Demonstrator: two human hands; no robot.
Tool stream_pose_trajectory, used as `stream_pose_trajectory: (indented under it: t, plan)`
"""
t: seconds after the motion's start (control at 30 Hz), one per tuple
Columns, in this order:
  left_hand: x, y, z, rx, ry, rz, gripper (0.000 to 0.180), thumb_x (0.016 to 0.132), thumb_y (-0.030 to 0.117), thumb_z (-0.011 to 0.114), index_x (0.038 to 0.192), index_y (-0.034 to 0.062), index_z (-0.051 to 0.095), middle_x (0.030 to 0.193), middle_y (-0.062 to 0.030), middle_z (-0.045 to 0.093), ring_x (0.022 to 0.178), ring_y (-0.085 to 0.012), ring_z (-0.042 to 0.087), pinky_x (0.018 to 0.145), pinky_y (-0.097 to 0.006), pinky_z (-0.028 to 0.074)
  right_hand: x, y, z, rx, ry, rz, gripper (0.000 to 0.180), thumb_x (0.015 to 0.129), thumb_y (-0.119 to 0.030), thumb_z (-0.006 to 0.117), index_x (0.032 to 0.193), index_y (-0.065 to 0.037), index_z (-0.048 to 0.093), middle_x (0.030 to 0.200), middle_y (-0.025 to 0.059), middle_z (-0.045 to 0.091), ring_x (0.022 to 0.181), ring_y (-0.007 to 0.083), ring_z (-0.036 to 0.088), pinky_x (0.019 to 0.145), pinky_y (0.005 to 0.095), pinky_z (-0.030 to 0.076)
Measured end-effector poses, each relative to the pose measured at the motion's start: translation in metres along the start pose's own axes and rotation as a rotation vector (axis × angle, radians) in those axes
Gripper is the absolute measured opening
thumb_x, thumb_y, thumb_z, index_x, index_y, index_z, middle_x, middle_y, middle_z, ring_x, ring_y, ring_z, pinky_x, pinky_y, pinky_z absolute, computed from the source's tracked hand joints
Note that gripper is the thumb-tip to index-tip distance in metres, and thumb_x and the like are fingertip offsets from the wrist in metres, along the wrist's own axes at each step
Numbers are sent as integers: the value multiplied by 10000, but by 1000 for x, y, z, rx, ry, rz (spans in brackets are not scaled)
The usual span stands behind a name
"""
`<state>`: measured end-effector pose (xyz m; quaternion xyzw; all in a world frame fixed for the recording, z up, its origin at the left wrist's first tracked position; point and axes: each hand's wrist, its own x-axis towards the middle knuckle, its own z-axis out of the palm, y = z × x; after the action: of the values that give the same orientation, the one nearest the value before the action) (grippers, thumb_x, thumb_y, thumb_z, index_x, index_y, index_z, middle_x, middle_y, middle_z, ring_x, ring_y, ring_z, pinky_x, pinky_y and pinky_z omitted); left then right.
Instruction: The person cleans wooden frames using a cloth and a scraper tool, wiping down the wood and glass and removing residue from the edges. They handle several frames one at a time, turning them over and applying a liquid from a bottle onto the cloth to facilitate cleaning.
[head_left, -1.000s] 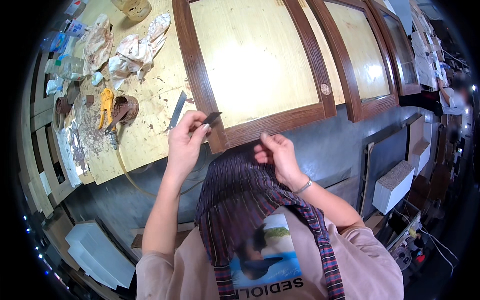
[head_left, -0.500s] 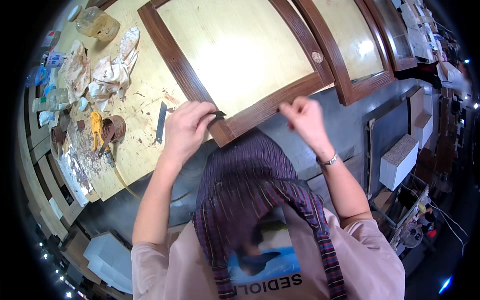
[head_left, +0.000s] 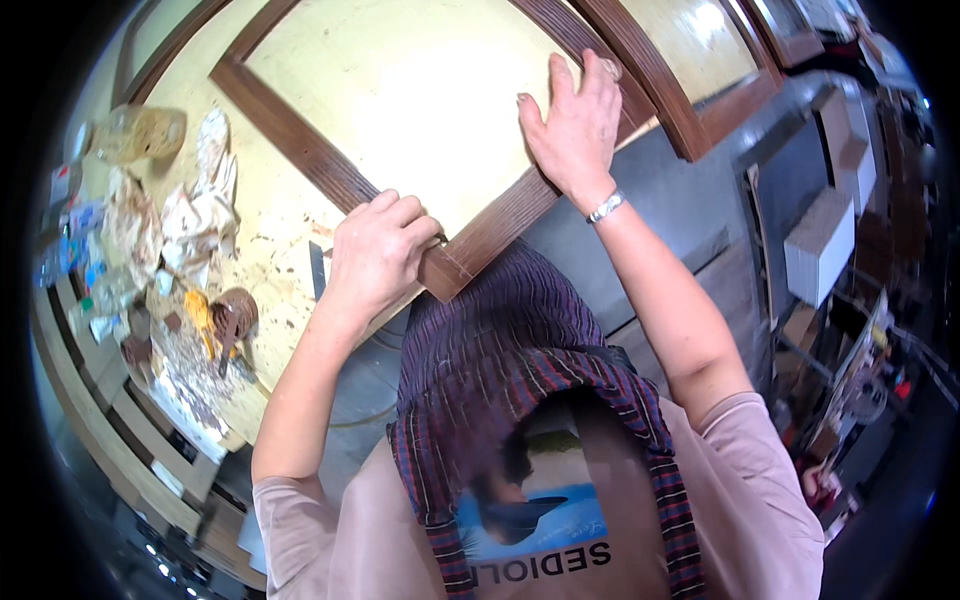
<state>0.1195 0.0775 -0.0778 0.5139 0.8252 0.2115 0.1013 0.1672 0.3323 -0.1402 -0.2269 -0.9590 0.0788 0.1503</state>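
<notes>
A brown wooden frame (head_left: 290, 130) lies on the pale worktop, one corner pointing toward me. Near that corner, my left hand (head_left: 380, 250) is closed on a small dark flat piece (head_left: 441, 239). Only a bit of the piece shows by the fingertips; the rest is hidden in the hand. My right hand (head_left: 578, 130) is open and spread over the frame's right side, with fingertips on the wood. Beside my left wrist, a flat grey blade-like strip (head_left: 317, 270) lies partly covered on the worktop.
Stained rags (head_left: 200, 210) and a cloudy jar (head_left: 150, 135) stand at the left. Closer to me are a yellow-handled tool (head_left: 200, 315) and a brown roll (head_left: 235, 308). A second brown frame (head_left: 700, 120) adjoins on the right. White boxes (head_left: 825, 255) stand farther right.
My right hand has moved up and away from the near rail and opened from a pinch to spread fingers. My left hand stays near the corner, its dark piece now more hidden.
</notes>
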Motion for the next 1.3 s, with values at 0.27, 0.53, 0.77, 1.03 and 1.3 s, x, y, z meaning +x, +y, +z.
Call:
stream_pose_trajectory:
  t: [0.27,0.53,0.77,1.03,1.3]
  plan:
    - [26,-35,2,-116,-111,315,132,677,69,712,801,113,711,784,4,596,788,-210,567,654,-353,498,-2,3,4,-85,108,-44,610,885,-413,630,1344,-16,566,1435,307,444,1334,447,408,1141,539,289]
    - [46,-51,5,-175,-225,509,95,701,62,703,784,107,712,783,11,593,826,-192,590,686,-351,503,-3,2,7,-148,120,-18,558,884,-423,644,1348,-120,586,1462,246,459,1327,412,456,1118,503,364]
    - [48,-46,4,-165,-241,409,32,759,81,706,769,104,726,778,-15,631,821,-214,622,695,-362,523,-1,-3,6,-150,112,-7,577,874,-423,635,1332,-75,585,1445,260,464,1331,398,440,1131,495,330]
    - [23,-28,4,-87,-151,175,79,747,89,719,821,88,747,796,-35,647,820,-229,637,691,-378,532,-1,-4,5,-125,121,8,600,860,-427,637,1326,-52,590,1442,270,472,1326,396,437,1132,497,313]
    - [0,-2,3,47,-24,39,71,761,91,715,821,105,750,776,-35,631,792,-224,630,655,-372,523,-1,-5,6,-189,118,16,585,874,-439,626,1347,-98,587,1449,255,473,1328,404,450,1132,496,337]
